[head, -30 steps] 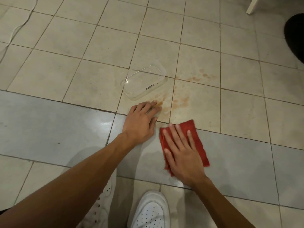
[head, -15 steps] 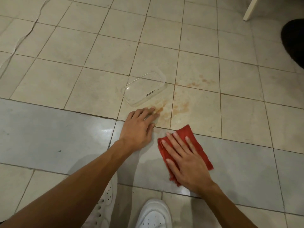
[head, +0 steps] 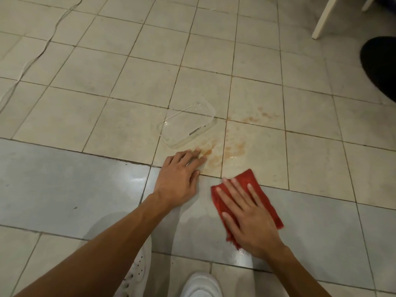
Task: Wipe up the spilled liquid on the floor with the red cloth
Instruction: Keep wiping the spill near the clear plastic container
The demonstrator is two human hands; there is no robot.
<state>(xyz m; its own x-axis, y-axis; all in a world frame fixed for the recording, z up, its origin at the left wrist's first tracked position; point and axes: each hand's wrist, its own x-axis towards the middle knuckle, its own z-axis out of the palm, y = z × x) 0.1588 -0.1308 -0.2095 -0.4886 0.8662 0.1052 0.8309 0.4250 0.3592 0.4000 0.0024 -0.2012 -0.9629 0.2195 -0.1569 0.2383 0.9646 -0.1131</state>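
Note:
A red cloth (head: 248,180) lies flat on the tiled floor, and my right hand (head: 246,213) presses on it with straight, spread fingers. An orange-brown spill (head: 233,147) stains the pale tiles just beyond the cloth, with a fainter patch (head: 257,116) farther back. My left hand (head: 179,174) rests flat on the floor to the left of the cloth, fingertips at the edge of the spill. A thin wet sheen (head: 203,217) shows on the grey tile between my two hands.
A clear plastic container (head: 187,125) lies on the floor just behind my left hand. My white shoes (head: 199,286) are at the bottom edge. A white furniture leg (head: 322,18) and a black object (head: 379,67) stand at the far right. A white cable (head: 36,56) runs along the left.
The view has tilted, so everything sits lower in the frame. My right hand and the cloth have slid slightly to the right and nearer to me. My left hand stays planted.

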